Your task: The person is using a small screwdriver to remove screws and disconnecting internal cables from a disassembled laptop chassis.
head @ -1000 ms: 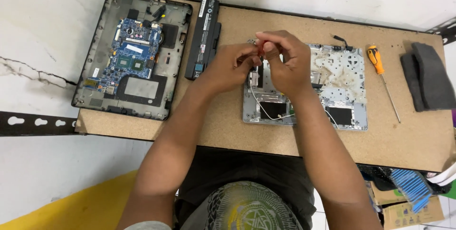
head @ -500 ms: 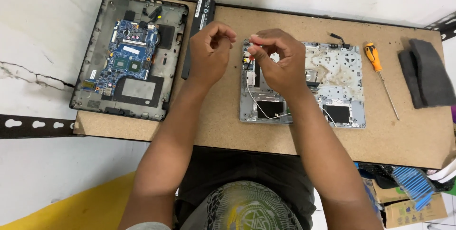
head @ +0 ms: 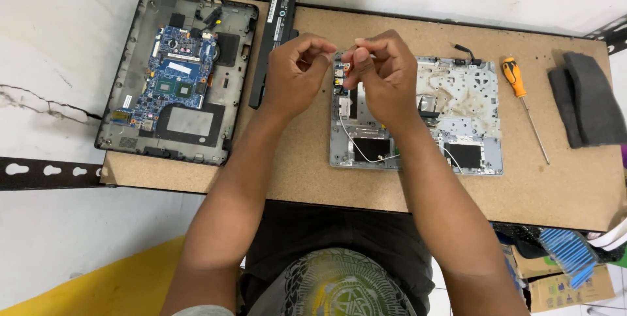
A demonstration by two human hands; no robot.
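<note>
Head view, looking straight down on a particle-board table (head: 313, 179).

Left hand (head: 295, 74): raised over the table between the long black battery (head: 273, 42) and the silver laptop palmrest shell (head: 450, 120). Fingers curled in, tips bunched toward the thumb. Whether anything sits in the pinch, cannot tell.

Right hand (head: 385, 74): over the shell's upper left corner, fingers folded, thumb and forefinger pinched on a small part with a red spot; too small to name. The two hands are close together, fingertips nearly meeting.

Silver shell lies flat, inner side up, right of the table's centre. A thin white cable (head: 356, 146) loops across its lower left. Its near edge lies well inside the table's front edge.

Open laptop base (head: 176, 74) with blue circuit board (head: 176, 81) sits at the far left; its left and front edges overhang the table. The battery lies just beside its right edge, running lengthwise away from the person.

Orange-handled screwdriver (head: 519, 94) lies right of the shell, apart from it, tip toward the front. Dark grey foam pads (head: 588, 97) are near the right edge.

Open room: bare board along the front strip, between base and shell, and between screwdriver and pads.
</note>
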